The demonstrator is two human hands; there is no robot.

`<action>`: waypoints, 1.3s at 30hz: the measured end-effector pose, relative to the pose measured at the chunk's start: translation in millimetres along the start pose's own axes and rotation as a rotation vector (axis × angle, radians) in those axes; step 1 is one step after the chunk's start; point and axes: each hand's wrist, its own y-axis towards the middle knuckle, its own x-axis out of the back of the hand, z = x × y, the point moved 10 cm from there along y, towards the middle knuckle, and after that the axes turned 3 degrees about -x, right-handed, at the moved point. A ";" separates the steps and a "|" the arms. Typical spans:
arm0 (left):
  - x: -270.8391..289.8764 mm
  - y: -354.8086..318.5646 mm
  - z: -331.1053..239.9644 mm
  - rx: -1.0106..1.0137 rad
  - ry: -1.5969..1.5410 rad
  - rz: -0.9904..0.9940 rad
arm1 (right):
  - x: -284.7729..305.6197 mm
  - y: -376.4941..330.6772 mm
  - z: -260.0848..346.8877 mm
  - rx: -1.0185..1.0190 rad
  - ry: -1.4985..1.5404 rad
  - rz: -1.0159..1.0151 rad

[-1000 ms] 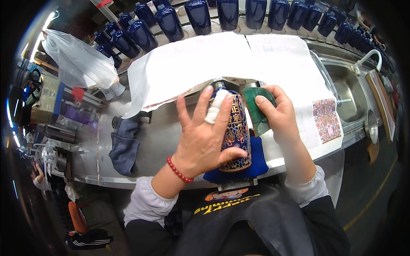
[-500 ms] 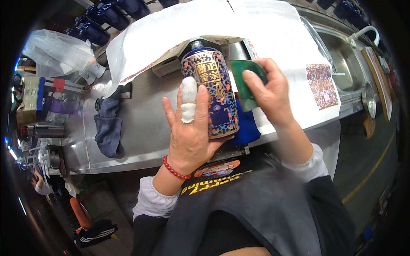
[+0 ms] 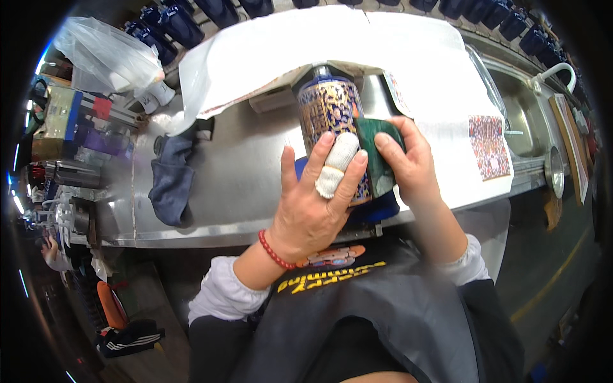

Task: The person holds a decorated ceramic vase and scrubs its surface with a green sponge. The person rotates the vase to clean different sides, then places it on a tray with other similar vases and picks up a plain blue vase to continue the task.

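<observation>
A dark blue bottle (image 3: 327, 105) with an ornate gold, red and blue wrap lies tilted in front of me, its neck pointing away. My left hand (image 3: 319, 198) rests on its wrap with fingers stretched and spread. One finger wears a white cloth cover (image 3: 337, 167), and a red bead bracelet circles the wrist. My right hand (image 3: 412, 163) grips a flat green scraper (image 3: 377, 156) between thumb and fingers. The scraper's edge meets the bottle's right side. Under the bottle shows a blue cloth or pad (image 3: 382, 209), mostly hidden.
White backing sheets (image 3: 287, 48) cover the far part of the steel table (image 3: 223, 185); one patterned label (image 3: 490, 147) lies on them at right. A grey-blue cloth (image 3: 171, 182) is at left. A sink (image 3: 523, 121) stands at right, and several blue bottles (image 3: 182, 25) line the back.
The bottle has rolled so its gold panel faces left. My left hand has slid across the wrap toward the right, and the scraper has come against the bottle's right side.
</observation>
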 end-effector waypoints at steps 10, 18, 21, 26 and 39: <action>-17.1 -26.7 25.9 0.234 -0.238 -0.113 | 1.0 -15.6 11.9 0.028 0.139 0.062; 1.2 -32.1 25.5 0.183 -0.120 -0.156 | 20.8 -26.1 36.8 0.173 -0.073 0.045; 11.0 -24.4 32.0 0.203 0.004 -0.103 | 10.1 -29.6 70.0 0.420 -0.365 0.102; 18.5 -10.9 20.5 0.115 0.088 -0.085 | -41.9 -57.6 110.9 0.905 -0.806 0.285; 0.1 -11.5 27.6 0.234 -0.031 -0.092 | -65.4 -80.6 110.5 0.894 -1.065 0.490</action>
